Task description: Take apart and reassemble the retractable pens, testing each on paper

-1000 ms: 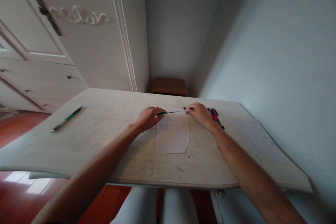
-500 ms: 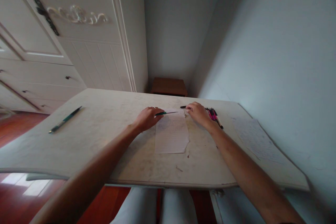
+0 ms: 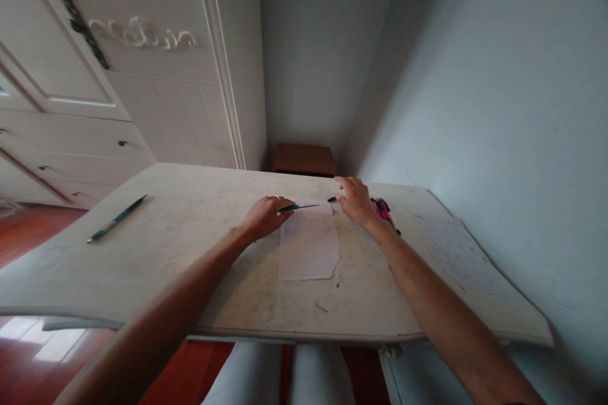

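My left hand (image 3: 266,220) is closed on a dark teal pen piece (image 3: 287,208), pinched between thumb and fingertips. A thin dark rod, like a refill, sticks out of it to the right, above the top of a lined sheet of paper (image 3: 308,253) with writing on it. My right hand (image 3: 355,201) is open, fingers apart, over the table right of the sheet. By its thumb lies a small black piece (image 3: 331,199), like a pen cap; a tiny light part (image 3: 332,211) sits just below it. Several black and pink pens (image 3: 384,211) lie to the right of this hand.
A long teal pen (image 3: 116,220) lies at the left of the worn white table (image 3: 190,202). Another written sheet (image 3: 458,247) rests near the right edge. Small scraps (image 3: 322,307) lie near the front. A white cabinet, a brown box-like piece (image 3: 304,158) and walls stand behind.
My right hand has opened its fingers and lifted slightly away from the small black piece, which has shifted a little. My left hand keeps its hold on the pen piece, almost unmoved.
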`<state>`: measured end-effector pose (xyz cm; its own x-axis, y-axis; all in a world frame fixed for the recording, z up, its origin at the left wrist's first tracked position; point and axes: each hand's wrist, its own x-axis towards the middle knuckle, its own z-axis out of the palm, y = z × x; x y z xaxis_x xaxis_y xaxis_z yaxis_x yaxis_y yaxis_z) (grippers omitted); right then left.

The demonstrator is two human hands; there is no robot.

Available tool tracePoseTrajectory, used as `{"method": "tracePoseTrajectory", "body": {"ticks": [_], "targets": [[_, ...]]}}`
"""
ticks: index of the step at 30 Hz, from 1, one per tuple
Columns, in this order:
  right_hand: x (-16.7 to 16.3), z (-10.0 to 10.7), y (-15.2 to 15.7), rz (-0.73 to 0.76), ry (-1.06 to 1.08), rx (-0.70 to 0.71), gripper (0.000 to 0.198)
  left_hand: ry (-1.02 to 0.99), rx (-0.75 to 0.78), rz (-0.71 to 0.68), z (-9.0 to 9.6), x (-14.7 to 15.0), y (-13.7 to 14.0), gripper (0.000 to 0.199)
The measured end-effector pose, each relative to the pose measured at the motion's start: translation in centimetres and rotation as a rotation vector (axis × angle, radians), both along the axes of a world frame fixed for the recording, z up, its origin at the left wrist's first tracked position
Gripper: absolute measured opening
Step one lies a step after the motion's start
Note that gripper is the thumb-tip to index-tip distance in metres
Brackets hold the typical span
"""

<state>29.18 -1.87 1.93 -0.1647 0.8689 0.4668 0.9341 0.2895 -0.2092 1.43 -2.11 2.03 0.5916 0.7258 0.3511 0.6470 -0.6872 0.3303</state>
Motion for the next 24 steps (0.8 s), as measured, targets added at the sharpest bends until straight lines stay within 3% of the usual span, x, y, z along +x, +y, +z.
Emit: {"method": "tracePoseTrajectory", "body": {"ticks": [3, 8, 11, 15, 18, 24], "targets": [[0.9, 0.3, 0.0, 0.056, -0.029, -0.097, 0.047, 0.008, -0.001, 0.008, 0.1, 0.0, -0.1, 0.025], [2.4, 0.5, 0.3, 0.233, -0.128, -0.247, 0.014, 0.011, 0.006, 0.008, 0.1, 0.0, -0.1, 0.026], [2.3, 0.9, 0.2, 0.238, -0.123, -0.222, 0.007, 0.024, 0.002, 0.015, 0.0, 0.0, 0.0, 0.026], [1.0, 1.9, -0.5, 0.166, 0.08, -0.173, 0.007, 0.029, 0.013, 0.019, 0.1, 0.0, 0.0, 0.025], [0.0, 2.6, -1.2, 0.275, 0.203, -0.164, 0.009, 0.026, 0.024, 0.025, 0.3, 0.0, -0.1, 0.024], [-1.1, 2.5, -1.7, 0.454, 0.214, -0.055, 0.008, 0.019, 0.037, 0.069, 0.3, -0.1, 0.0, 0.021]]}}
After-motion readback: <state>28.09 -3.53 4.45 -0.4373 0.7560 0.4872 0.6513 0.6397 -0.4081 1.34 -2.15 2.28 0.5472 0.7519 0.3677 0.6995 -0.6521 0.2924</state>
